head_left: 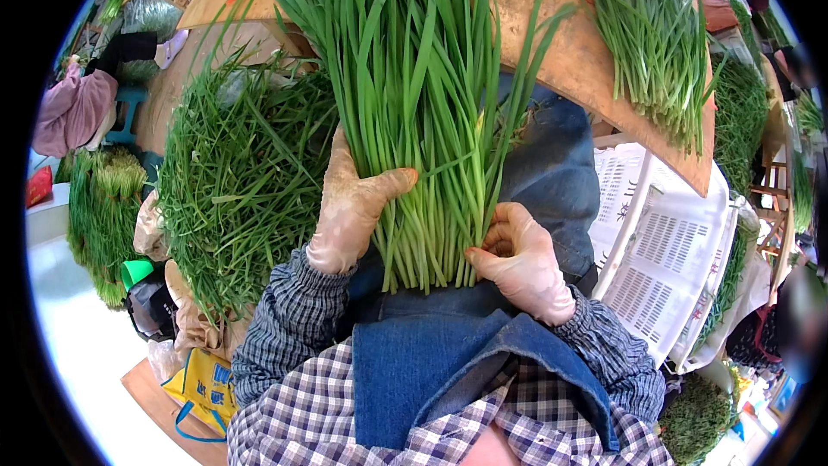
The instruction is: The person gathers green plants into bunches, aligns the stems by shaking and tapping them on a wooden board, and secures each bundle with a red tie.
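A thick bunch of garlic chives [414,121] lies over my lap, with pale cut ends toward me and green leaves spreading away over the wooden board. My left hand [345,207], in a thin whitish glove, grips the bunch from its left side, thumb across the front and fingers hidden behind. At the lower right edge of the bunch, my gloved right hand [524,261] has its fingers curled and its thumb tip against the outer stalks near the cut ends. A few leaves lean out to the right, apart from the rest.
More chives [651,43] lie on the wooden board [552,43] at the far right. A loose green heap [250,173] stands at my left. White plastic crates [664,250] are at my right, a yellow bag [203,393] at lower left. Another person's pink sleeve [82,108] shows at far left.
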`<state>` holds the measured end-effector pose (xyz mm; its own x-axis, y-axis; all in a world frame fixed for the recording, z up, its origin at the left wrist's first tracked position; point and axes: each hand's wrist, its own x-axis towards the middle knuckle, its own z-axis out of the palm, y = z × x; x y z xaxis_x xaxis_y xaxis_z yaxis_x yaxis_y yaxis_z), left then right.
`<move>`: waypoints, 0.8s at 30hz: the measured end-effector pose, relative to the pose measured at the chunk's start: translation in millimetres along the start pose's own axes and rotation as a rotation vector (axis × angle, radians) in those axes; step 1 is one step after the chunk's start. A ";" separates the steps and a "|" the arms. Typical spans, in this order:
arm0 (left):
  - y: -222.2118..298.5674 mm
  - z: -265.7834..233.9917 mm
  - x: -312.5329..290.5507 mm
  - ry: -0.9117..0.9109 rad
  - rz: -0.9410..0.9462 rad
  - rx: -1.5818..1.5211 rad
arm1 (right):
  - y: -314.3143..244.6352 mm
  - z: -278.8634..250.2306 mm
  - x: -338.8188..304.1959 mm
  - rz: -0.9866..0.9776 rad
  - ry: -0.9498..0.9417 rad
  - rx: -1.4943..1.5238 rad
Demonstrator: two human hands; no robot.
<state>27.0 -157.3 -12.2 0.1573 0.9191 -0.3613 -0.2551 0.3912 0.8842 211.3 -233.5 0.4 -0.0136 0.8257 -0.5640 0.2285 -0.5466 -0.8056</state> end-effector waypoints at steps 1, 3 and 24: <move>-0.3 -1.1 -0.2 -0.004 0.008 -0.003 | -3.6 0.3 -2.0 0.000 -0.009 0.079; -3.1 -0.4 -1.0 0.020 0.019 0.028 | -10.3 -4.2 -4.6 0.069 -0.015 0.187; -3.7 3.6 -0.3 -0.007 0.015 -0.030 | -20.3 3.1 8.5 -0.108 0.179 -0.768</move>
<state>31.3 -159.2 -14.3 0.1594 0.9248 -0.3455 -0.2857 0.3783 0.8805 203.5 -215.9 11.5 0.0677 0.9139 -0.4002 0.8432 -0.2668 -0.4667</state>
